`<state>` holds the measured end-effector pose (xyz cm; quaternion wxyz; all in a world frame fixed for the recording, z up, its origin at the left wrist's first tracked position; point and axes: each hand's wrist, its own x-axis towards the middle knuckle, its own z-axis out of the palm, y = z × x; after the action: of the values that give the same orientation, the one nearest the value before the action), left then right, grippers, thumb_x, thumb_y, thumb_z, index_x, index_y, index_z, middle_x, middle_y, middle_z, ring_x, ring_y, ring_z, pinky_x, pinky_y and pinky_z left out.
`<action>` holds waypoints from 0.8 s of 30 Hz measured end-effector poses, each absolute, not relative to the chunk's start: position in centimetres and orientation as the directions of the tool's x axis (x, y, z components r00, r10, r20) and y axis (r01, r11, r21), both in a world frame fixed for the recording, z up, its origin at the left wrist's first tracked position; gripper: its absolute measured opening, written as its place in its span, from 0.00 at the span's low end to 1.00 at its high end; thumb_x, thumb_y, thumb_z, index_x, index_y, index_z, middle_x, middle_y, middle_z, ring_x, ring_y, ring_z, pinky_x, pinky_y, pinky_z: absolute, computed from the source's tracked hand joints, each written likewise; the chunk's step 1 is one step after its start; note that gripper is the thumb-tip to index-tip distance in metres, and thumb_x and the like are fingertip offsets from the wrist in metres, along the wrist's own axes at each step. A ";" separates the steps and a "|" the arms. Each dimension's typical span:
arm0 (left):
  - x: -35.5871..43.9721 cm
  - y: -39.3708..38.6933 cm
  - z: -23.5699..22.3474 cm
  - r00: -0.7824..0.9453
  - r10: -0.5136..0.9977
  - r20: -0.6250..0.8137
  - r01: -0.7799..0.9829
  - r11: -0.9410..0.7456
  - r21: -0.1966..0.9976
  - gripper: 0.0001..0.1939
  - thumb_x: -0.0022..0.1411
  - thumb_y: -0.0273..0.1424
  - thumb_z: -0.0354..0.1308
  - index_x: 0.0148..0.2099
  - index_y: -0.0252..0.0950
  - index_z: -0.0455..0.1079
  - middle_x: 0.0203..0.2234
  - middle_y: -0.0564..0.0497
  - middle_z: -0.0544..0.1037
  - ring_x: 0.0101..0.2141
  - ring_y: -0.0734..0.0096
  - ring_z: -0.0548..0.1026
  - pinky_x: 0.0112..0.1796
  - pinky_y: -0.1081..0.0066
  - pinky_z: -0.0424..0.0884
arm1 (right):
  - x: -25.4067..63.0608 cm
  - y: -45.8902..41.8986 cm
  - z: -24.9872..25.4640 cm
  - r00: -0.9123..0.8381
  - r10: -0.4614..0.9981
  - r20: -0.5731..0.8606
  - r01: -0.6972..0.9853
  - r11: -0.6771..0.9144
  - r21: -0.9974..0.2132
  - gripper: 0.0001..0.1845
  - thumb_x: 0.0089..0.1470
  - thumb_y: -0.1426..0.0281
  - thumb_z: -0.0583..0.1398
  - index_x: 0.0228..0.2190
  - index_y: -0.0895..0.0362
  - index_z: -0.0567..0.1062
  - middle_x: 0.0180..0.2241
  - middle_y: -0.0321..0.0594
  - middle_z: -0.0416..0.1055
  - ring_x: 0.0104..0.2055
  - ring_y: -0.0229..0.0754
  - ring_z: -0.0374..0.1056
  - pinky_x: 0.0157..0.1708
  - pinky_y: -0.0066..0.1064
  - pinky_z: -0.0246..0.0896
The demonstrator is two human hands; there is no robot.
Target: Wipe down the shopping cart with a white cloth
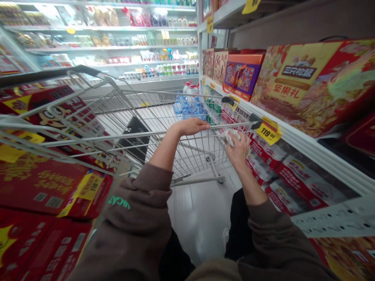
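1. Brown hoodie sleeves (131, 230) reach forward above a glossy white supermarket floor (196, 218), red gift boxes (38, 187) stacked left, shelves (307, 148) right.
2. Wire shopping cart (187, 156) carries a flat black item (136, 136); bottled water (187, 109) shows beyond its front mesh.
3. Left hand (190, 127) curls over the cart's top rail (225, 125); right hand (238, 152) clenches a crumpled white tissue (230, 137) just below that rail.

light: bright, even | glare: floor tiles (199, 222) | edges: curved, soft | shadows: faint

hands (190, 127): 2 | shopping cart (146, 136): 1 | crumpled white wad (230, 137): 1 | brown sleeves (131, 222): 2
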<state>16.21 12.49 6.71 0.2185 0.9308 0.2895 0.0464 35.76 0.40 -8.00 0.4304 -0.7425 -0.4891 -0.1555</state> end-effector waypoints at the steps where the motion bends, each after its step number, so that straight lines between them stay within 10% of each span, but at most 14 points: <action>1: 16.2 12.4 6.8 0.832 0.554 -0.041 0.514 -0.739 0.436 0.26 0.70 0.49 0.48 0.56 0.40 0.77 0.56 0.49 0.79 0.54 0.61 0.74 0.56 0.67 0.65 | 35.8 0.4 -7.8 0.471 0.579 0.665 0.863 -0.145 -0.485 0.21 0.55 0.69 0.60 0.50 0.47 0.80 0.56 0.45 0.68 0.54 0.53 0.58 0.50 0.46 0.60; 17: 16.1 13.0 7.0 0.807 0.589 -0.038 0.531 -0.695 0.485 0.25 0.68 0.48 0.51 0.55 0.39 0.78 0.55 0.49 0.80 0.54 0.61 0.75 0.57 0.67 0.65 | 33.7 0.9 -6.6 0.469 0.575 0.671 0.867 -0.152 -0.475 0.22 0.56 0.71 0.59 0.51 0.47 0.79 0.58 0.45 0.68 0.56 0.55 0.58 0.51 0.48 0.58; 24: 16.1 12.9 7.1 0.809 0.588 -0.026 0.541 -0.726 0.425 0.25 0.68 0.48 0.51 0.53 0.38 0.79 0.52 0.49 0.81 0.51 0.61 0.76 0.55 0.67 0.66 | 31.4 0.6 -7.3 0.243 0.602 0.760 0.926 0.089 -0.366 0.21 0.58 0.72 0.58 0.50 0.45 0.79 0.58 0.42 0.69 0.56 0.50 0.60 0.54 0.44 0.59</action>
<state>16.13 12.95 7.07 0.2109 0.9273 0.3042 0.0554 31.38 0.55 -7.27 0.4460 -0.6499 -0.5880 -0.1815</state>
